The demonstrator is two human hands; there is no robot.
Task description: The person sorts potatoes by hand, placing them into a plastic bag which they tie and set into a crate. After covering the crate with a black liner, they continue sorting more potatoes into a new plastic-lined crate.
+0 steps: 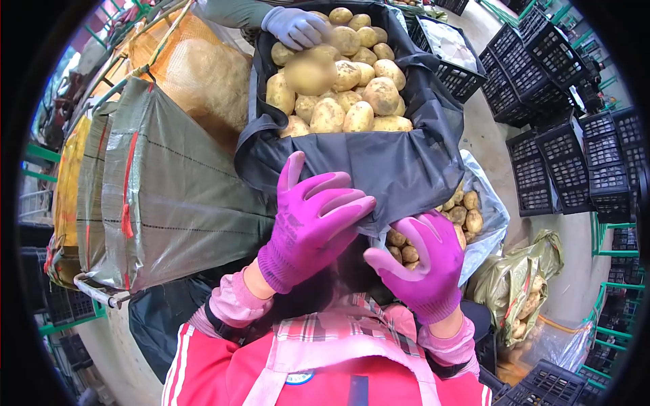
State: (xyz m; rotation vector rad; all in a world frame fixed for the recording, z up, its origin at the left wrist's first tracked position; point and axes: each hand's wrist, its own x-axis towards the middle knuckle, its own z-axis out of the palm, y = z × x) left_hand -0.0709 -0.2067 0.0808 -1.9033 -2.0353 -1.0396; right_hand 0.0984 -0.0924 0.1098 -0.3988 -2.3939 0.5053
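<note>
A crate lined with a black plastic sheet [352,166] stands in front of me, heaped with potatoes [359,116]. My left hand [318,216], in a purple glove, lies against the liner's near overhang with its fingers stretched out and thumb apart. At the liner's lower right edge is my right hand [430,264], also purple-gloved. Its fingers are slightly curved near the sheet and its thumb is spread wide. Neither hand visibly grips anything. Beyond, another person's grey-gloved hand [296,27] rests on the potatoes at the far left of the crate.
A large green woven sack [176,189] leans on the left, near an orange mesh sack [203,74]. On the right, a light-blue lined container [497,199] holds more potatoes, and a green bag [494,287] lies below. Black crates [542,61] are stacked beyond.
</note>
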